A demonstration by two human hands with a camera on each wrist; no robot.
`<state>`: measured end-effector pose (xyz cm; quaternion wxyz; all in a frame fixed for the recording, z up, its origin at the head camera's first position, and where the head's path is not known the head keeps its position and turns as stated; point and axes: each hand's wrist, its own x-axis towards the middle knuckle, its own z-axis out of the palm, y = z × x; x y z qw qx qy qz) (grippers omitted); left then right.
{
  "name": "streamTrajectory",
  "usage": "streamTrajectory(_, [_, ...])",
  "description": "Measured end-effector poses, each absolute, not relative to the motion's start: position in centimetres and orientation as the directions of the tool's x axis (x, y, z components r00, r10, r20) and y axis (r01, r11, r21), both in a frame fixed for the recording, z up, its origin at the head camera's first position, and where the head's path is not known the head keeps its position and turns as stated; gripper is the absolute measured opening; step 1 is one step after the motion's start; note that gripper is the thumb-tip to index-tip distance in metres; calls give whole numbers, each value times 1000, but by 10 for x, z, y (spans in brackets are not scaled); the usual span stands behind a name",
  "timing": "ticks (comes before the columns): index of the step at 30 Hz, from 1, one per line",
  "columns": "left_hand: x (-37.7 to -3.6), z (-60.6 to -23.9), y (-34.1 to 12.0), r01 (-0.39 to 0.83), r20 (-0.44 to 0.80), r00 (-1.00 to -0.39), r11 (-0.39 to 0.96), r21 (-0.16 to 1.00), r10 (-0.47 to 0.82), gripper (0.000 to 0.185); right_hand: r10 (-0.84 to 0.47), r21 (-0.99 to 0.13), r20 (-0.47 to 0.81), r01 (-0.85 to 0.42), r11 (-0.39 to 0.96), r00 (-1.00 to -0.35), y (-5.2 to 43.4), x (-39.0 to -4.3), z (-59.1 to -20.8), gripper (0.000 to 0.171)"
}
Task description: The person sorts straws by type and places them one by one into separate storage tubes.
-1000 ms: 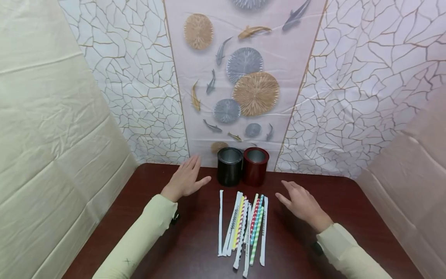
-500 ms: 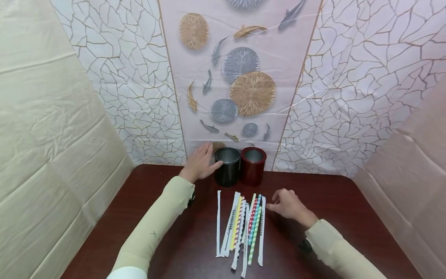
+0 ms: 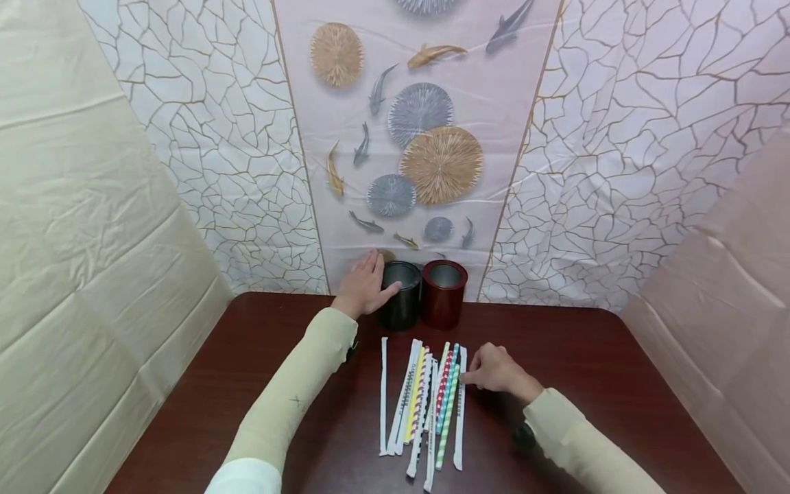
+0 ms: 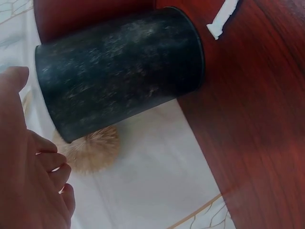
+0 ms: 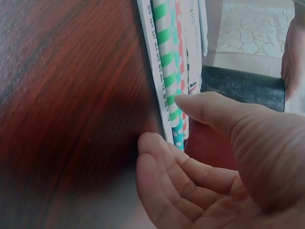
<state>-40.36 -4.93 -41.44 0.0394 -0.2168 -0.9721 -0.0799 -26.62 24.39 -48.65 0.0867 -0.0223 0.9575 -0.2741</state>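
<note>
My left hand (image 3: 364, 283) is beside the black can (image 3: 400, 312), fingers extended behind it and thumb by its rim; in the left wrist view a gap shows between fingers and can. My right hand (image 3: 496, 370) is at the upper part of the rightmost paper-wrapped straw (image 3: 459, 429). In the right wrist view the thumb (image 5: 202, 107) overlaps the green-striped straw (image 5: 167, 55), while the curved fingers lie across the wrapped straw's other side, with a gap between thumb and fingertips. Several more straws, yellow, red-dotted, blue and wrapped in white paper, lie alongside.
A dark red can (image 3: 442, 305) stands right of the black one, both with hollow tops, at the back of the brown table (image 3: 296, 453). Behind rises a cloth backdrop (image 3: 407, 226) with fish and round motifs. A lone wrapped straw (image 3: 383, 398) lies leftmost.
My left hand has moved right, up to the black can. The right hand has moved left to the rightmost wrapped straw, its fingers curling in. The head view has shifted slightly.
</note>
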Motion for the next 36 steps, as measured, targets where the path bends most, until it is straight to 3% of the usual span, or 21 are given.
streamTrajectory(13, [-402,-437,-48,425,108,-905,884,196,412,89,-52,-558,-180,58,828,-982,235,-264,-487,32])
streamTrajectory(36, [-400,-432,-43,435,106,-900,890,138,424,89,32,-676,-280,221,703,-959,240,-277,-494,22])
